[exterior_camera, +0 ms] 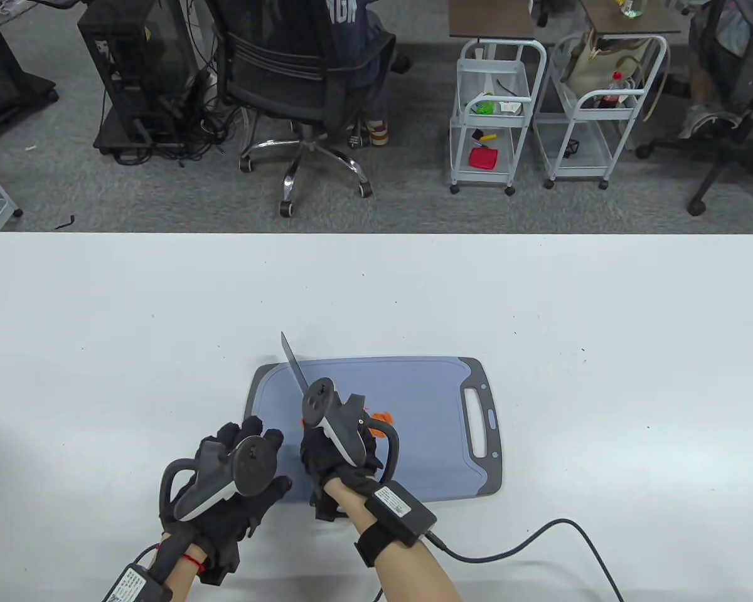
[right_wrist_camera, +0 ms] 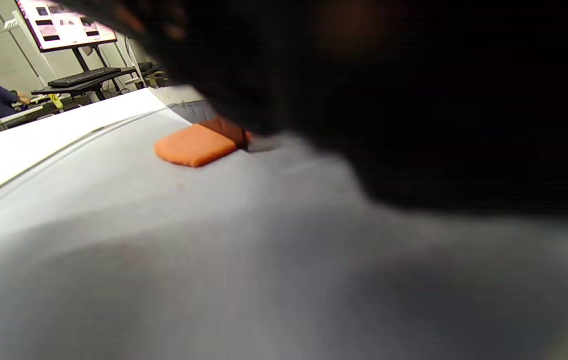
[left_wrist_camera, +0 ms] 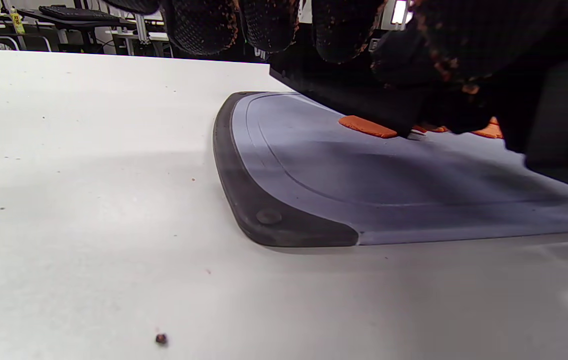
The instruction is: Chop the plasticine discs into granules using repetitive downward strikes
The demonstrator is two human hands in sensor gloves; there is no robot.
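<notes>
orange plasticine [left_wrist_camera: 368, 126] is lying on the cutting board [exterior_camera: 414, 401] under the knife [exterior_camera: 295, 367] the right hand [exterior_camera: 339, 451] is gripping; the left hand [exterior_camera: 232, 476] is resting open-fingered beside it (holding nothing). chopping is seemingly underway; next is needing another straight downward strike.

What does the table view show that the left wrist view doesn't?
Only the table view shows the knife blade sticking up from the right hand, the left hand resting by the board, and the board's handle slot. Only the left wrist view shows the flat orange plasticine disc clearly and a dark crumb on the table. Both show the grey-blue cutting board and orange plasticine.
</notes>
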